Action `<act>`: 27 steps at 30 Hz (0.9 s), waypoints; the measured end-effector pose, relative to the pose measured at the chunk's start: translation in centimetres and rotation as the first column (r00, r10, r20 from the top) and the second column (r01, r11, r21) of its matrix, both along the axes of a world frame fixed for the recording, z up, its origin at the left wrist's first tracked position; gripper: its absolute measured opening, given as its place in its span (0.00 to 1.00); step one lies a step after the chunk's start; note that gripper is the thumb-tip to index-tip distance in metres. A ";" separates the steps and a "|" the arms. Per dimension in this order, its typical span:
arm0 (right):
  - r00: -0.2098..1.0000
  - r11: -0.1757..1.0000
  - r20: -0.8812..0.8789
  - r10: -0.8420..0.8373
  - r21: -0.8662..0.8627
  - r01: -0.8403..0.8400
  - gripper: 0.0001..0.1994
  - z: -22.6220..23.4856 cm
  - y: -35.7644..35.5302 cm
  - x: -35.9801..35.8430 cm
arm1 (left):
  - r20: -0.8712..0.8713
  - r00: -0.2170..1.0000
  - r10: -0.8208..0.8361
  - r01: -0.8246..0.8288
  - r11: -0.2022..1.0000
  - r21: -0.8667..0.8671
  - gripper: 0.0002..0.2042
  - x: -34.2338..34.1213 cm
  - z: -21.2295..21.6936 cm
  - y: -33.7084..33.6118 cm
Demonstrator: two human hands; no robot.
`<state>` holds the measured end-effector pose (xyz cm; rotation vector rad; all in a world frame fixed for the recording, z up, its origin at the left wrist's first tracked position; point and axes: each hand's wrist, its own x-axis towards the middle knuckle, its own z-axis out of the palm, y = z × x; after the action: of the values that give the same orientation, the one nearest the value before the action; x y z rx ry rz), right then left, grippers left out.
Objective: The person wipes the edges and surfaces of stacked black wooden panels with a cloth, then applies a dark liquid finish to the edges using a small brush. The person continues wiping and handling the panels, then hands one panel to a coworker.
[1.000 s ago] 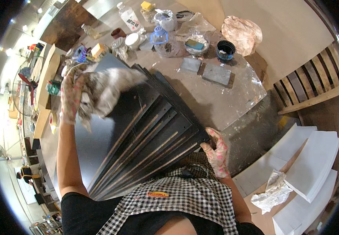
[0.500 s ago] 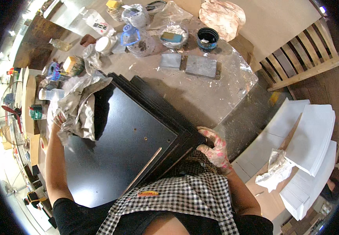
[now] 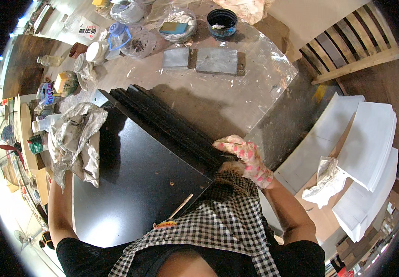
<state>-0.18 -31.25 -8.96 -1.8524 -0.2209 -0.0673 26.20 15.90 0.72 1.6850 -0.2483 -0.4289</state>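
Note:
A stack of black boards (image 3: 148,166) stands tilted against my body, its stepped edges facing the table. My right hand (image 3: 243,157), in a white glove with pink dots, grips the stack's near right corner. My left hand (image 3: 72,147) is wrapped in a crumpled grey cloth (image 3: 77,138) and presses it on the left edge of the top board. The fingers under the cloth are hidden.
Behind the boards lies a plastic-covered table (image 3: 236,101) with two grey blocks (image 3: 204,60), a dark bowl (image 3: 221,21), jars and bottles. White panels (image 3: 370,143) with a rag (image 3: 324,182) are stacked at the right. A wooden slatted frame (image 3: 351,51) is at the upper right.
The fanned-out boards have closed into one flat stack. My left hand with the cloth moved down from the top edge to the left edge. The right hand kept its grip.

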 end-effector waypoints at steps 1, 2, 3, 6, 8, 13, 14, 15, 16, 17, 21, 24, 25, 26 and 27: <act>1.000 0.999 0.017 -0.005 0.037 0.004 0.30 0.0 0.0 0.1 | 0.002 1.000 -0.007 0.007 1.000 -0.004 0.20 -0.2 0.1 -0.2; 1.000 0.997 0.030 -0.002 0.080 0.000 0.29 0.0 0.1 0.2 | 0.006 1.000 -0.012 0.012 1.000 -0.006 0.20 -0.4 0.3 -0.4; 0.999 0.995 0.047 -0.020 0.097 0.015 0.29 0.1 0.2 0.2 | 0.006 1.000 -0.017 0.017 1.000 -0.011 0.20 -0.6 0.5 -0.6; 0.997 0.990 0.063 -0.050 0.134 0.041 0.27 0.0 0.7 0.3 | -0.005 0.999 0.039 -0.039 0.999 0.029 0.20 -1.0 1.1 -1.5; 0.998 0.990 0.031 -0.063 0.130 0.058 0.26 0.0 1.0 0.3 | 0.021 0.999 -0.043 0.044 0.999 -0.025 0.20 -1.2 1.4 -2.3; 0.986 0.979 0.100 -0.133 0.169 0.115 0.24 -0.3 1.6 0.4 | 0.014 0.998 -0.068 0.069 0.996 -0.050 0.21 -1.5 2.1 -3.3; 0.984 0.980 0.113 -0.139 0.160 0.120 0.24 -0.4 1.7 0.4 | 0.019 0.998 -0.062 0.063 0.997 -0.046 0.22 -1.5 2.2 -3.2; 0.981 0.980 0.118 -0.155 0.145 0.137 0.24 -0.5 1.9 0.4 | 0.024 0.998 -0.054 0.055 0.998 -0.041 0.22 -1.6 2.2 -3.1; 0.982 0.980 0.105 -0.159 0.134 0.144 0.24 -0.6 2.0 0.3 | 0.028 0.999 -0.044 0.046 0.998 -0.040 0.23 -1.6 2.2 -2.8; 0.975 0.973 0.120 -0.185 0.165 0.164 0.23 -0.6 2.2 0.3 | 0.034 0.999 -0.040 0.041 0.999 -0.032 0.23 -1.6 2.2 -2.6; 0.943 0.953 0.162 -0.291 0.139 0.270 0.21 -0.6 3.3 0.4 | 0.046 0.999 -0.019 0.020 1.000 -0.016 0.25 -1.1 1.9 -1.5; 0.930 0.935 0.102 -0.352 0.091 0.343 0.20 0.0 4.0 0.5 | 0.053 0.999 0.001 0.000 1.000 -0.007 0.26 -0.4 1.5 -0.8; 0.923 0.926 0.086 -0.376 0.068 0.371 0.18 0.3 4.2 0.6 | 0.059 0.998 0.009 -0.009 1.000 -0.004 0.26 -0.1 1.4 -0.6; 0.913 0.916 0.079 -0.399 0.063 0.395 0.17 0.6 4.4 0.7 | 0.062 0.998 0.017 -0.017 1.000 -0.003 0.27 0.2 1.2 -0.3; 0.910 0.911 0.030 -0.413 -0.011 0.413 0.17 1.0 4.6 0.8 | 0.062 0.998 0.026 -0.026 1.000 0.000 0.27 0.5 0.9 -0.1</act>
<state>0.60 -26.69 -7.99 -1.8891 0.1579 -0.3854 26.72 15.82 1.65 1.7025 -0.2709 -0.3579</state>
